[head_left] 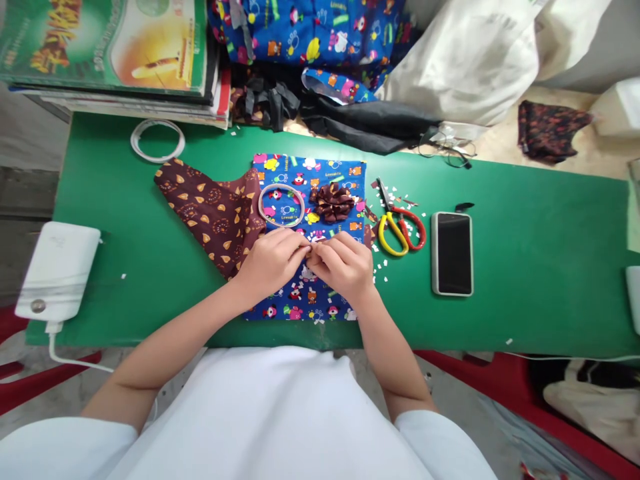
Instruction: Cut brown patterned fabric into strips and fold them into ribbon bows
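Observation:
My left hand [274,261] and my right hand [345,265] meet fingertip to fingertip over a blue cartoon-print cloth [305,308]. Both are closed in a pinch on something small and dark, mostly hidden by the fingers. Just beyond them a gathered brown fabric rosette [332,203] lies on the blue cloth. Beside it is a pale ring [260,212]. A brown cloth with a yellow leaf pattern [205,207] spreads out to the left, partly behind my left hand. Right of my right hand rest scissors [400,227] with one yellow and one red handle, among small white scraps.
A phone [452,253] lies right of the scissors on the green table [540,267]. At left are a white power bank [59,270] with a cable and a white coil [157,141]. Stacked books [105,53], folded fabrics and glasses [450,153] line the back.

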A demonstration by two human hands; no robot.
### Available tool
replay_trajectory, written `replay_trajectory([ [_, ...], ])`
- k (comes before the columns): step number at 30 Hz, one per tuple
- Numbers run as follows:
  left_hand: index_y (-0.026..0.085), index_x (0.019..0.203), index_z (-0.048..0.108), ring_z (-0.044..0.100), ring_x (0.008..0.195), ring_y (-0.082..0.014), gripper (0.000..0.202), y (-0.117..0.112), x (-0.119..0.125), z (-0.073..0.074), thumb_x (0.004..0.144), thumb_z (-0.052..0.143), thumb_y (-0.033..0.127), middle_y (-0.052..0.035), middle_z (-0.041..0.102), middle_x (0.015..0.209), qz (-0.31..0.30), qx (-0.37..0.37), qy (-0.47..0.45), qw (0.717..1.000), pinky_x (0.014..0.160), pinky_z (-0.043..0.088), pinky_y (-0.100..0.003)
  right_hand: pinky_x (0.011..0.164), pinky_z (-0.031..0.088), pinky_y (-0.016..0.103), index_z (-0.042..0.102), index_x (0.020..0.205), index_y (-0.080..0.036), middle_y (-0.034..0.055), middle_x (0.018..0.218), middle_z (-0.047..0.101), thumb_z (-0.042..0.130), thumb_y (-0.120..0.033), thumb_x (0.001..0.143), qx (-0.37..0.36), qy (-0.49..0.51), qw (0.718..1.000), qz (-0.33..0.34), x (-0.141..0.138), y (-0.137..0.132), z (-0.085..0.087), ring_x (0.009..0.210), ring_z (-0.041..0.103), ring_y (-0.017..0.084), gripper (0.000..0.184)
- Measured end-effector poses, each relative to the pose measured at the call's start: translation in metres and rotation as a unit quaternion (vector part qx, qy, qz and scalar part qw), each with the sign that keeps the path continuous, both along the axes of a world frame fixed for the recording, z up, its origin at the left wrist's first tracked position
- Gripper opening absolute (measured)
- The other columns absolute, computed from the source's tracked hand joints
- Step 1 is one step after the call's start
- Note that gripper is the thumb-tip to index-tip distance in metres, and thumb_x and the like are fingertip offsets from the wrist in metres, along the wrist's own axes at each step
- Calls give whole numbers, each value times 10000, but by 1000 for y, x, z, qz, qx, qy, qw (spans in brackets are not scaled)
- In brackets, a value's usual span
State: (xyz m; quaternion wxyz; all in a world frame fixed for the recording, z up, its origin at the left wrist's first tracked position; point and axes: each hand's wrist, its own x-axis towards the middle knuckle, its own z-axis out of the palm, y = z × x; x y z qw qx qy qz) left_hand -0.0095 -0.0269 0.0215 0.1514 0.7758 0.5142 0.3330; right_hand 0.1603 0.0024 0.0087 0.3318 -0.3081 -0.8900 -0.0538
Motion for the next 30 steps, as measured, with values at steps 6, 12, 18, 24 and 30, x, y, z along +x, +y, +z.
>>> replay_trajectory([
  [6,154,855,598,630,796,-155,105,0,1,1,888,499,146,-37,671,823,-12,13,4,1000,758,500,-264,540,353,266,485,631,-213,-11,550,532,566,-115,813,-18,-16,999,-34,-3,-2,3,571,448,128,222],
  [12,152,875,580,606,809,-162,138,0,1,1,909,447,157,-51,646,841,-29,-10,17,999,763,487,-276,559,363,276,513,672,-206,4,591,560,557,-122,820,-51,-10,999,-12,-2,-2,2,599,466,138,176],
  [18,164,837,584,592,793,-152,131,0,1,5,885,462,168,-34,636,810,-35,-42,-22,998,752,470,-262,567,375,288,520,703,-213,12,618,565,530,-132,839,-84,-17,996,11,1,-2,4,610,465,148,159],
  [24,168,749,550,536,661,-106,116,2,1,12,850,491,161,11,576,708,-30,-111,-72,991,647,424,-216,520,326,275,501,660,-213,-16,554,488,554,-120,824,-33,-7,999,36,1,0,4,553,388,130,196],
  [30,167,763,541,538,639,-130,189,1,-3,11,894,407,189,-14,579,684,-73,-139,-9,987,599,371,-241,514,331,271,486,642,-212,-16,544,475,552,-112,815,-25,3,999,35,-1,-1,1,556,396,130,210],
])
